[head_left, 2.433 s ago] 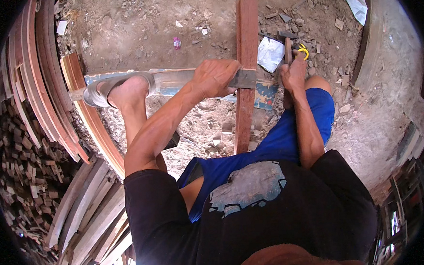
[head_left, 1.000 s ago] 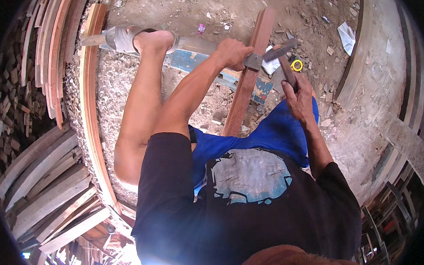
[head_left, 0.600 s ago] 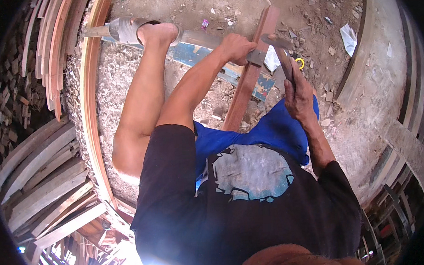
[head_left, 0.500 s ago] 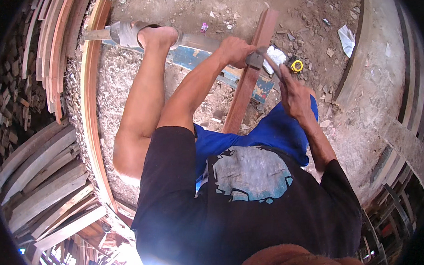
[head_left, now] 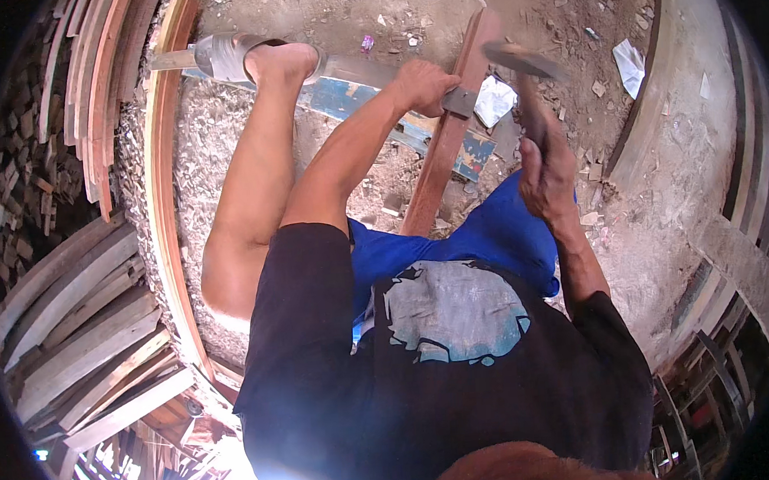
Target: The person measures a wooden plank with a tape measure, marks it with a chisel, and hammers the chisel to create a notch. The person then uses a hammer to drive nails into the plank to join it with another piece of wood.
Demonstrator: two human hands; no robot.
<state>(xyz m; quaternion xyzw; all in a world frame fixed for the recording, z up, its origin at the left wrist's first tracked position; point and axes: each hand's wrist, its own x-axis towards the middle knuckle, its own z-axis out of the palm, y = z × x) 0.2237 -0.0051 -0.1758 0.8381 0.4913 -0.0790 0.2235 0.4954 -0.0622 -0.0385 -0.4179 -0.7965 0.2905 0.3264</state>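
My right hand [head_left: 544, 166] grips the handle of a hammer, whose dark head [head_left: 527, 60] is raised to the right of a reddish timber and blurred by motion. The reddish timber [head_left: 433, 175] slants across a blue-painted board [head_left: 342, 100] lying on the ground. My left hand [head_left: 424, 87] is closed at the timber's left edge, at the end of a flat grey-brown piece [head_left: 459, 103] lying across its top. That piece's exact kind is unclear. A crumpled white sheet [head_left: 495, 101] lies just right of the timber.
My sandalled left foot [head_left: 249, 58] rests on the board's far-left part. Long timber strips [head_left: 162, 182] stand left of my leg, with stacked planks [head_left: 86, 360] beyond. Another white scrap [head_left: 629, 66] lies on the littered dirt at right, near a curved concrete edge [head_left: 647, 113].
My right hand has lifted the hammer off the grey-brown piece, up and to the right. A yellow tape measure seen before is now hidden behind my right hand. My left hand has barely moved.
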